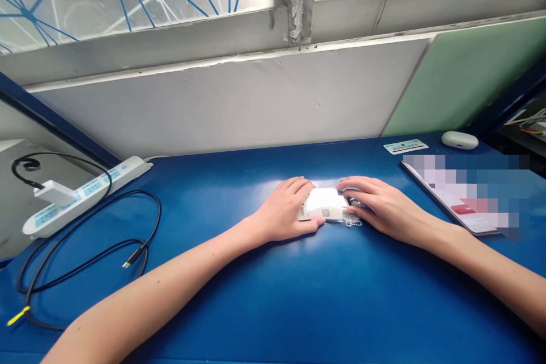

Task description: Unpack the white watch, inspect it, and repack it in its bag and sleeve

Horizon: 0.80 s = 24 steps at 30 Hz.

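A small white packet [323, 204] with printed labels and a clear plastic edge lies flat on the blue table [273, 296]. My left hand [286, 210] grips its left end, fingers over the top and thumb under the near edge. My right hand [381, 207] rests on its right end, fingers curled over the clear plastic part. Both forearms stretch in from the near edge.
A white power strip [81, 196] with a plugged-in white adapter [54, 192] lies at the left, its black cable [106, 239] looping across the table. At the right lie a booklet [464, 205], a small label [405, 147] and a white oval case [459, 140]. A white wall panel stands behind.
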Motion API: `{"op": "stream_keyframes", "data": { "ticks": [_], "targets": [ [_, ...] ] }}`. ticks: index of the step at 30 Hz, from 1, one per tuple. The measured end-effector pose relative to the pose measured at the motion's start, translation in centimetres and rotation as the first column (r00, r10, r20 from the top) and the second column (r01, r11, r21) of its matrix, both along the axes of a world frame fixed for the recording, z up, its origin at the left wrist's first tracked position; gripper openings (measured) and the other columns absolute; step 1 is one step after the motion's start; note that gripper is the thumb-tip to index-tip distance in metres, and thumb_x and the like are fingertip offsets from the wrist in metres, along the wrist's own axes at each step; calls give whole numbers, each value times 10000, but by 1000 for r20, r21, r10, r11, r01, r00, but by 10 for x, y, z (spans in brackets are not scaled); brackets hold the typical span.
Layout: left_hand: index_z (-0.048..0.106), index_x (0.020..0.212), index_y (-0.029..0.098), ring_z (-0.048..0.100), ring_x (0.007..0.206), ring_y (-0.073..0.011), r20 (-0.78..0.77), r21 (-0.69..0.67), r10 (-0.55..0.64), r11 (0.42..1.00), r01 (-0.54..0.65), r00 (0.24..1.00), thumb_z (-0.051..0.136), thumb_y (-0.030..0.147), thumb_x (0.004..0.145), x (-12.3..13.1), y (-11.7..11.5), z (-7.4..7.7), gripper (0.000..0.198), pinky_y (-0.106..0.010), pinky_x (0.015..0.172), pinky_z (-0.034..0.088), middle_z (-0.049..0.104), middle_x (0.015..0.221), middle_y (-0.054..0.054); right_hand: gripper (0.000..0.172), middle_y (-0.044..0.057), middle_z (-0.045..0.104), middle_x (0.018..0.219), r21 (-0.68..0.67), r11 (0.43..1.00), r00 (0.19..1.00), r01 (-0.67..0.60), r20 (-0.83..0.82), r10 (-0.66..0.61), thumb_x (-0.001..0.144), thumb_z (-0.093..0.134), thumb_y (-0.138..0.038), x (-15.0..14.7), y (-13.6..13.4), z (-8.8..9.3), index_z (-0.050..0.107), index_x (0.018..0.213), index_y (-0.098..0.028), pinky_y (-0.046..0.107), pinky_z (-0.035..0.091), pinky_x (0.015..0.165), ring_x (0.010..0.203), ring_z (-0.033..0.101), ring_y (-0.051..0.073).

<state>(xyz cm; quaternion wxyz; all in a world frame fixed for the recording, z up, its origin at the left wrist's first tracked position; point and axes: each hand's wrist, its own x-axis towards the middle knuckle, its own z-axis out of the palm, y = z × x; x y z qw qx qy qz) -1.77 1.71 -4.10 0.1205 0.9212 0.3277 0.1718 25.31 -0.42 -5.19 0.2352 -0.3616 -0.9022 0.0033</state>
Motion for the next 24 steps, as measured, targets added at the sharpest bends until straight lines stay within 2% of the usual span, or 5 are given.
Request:
{"op": "stream_keyframes", "data": {
  "ticks": [8,18,24],
  "targets": [
    [551,1224,152,434,1371,-381,14,29,53,998,-53,998,693,462,819,1,0,0,529,-541,1167,354,614,1284,-153,179,139,667,1274,3,1000,1000,13,3,-13,982,533,-288,3,5,-4,666,1053,-192,475,556,911,1112,663,301],
    [544,1251,156,408,1388,-392,30,-10,10,1000,-9,999,698,468,830,-1,2,0,547,-551,1134,397,586,1312,-171,215,152,646,1296,-32,999,1000,-9,27,10,1000,498,-286,9,9,-7,622,1136,-176,488,530,966,1204,606,312],
    [550,1255,126,410,1388,-392,9,-3,21,1000,-21,1000,690,473,831,-1,1,1,565,-541,1143,390,579,1327,-184,220,148,644,1298,-47,999,1000,-22,1,22,993,505,-291,11,11,-6,634,1141,-192,475,539,961,1178,627,301]
  ]
}}
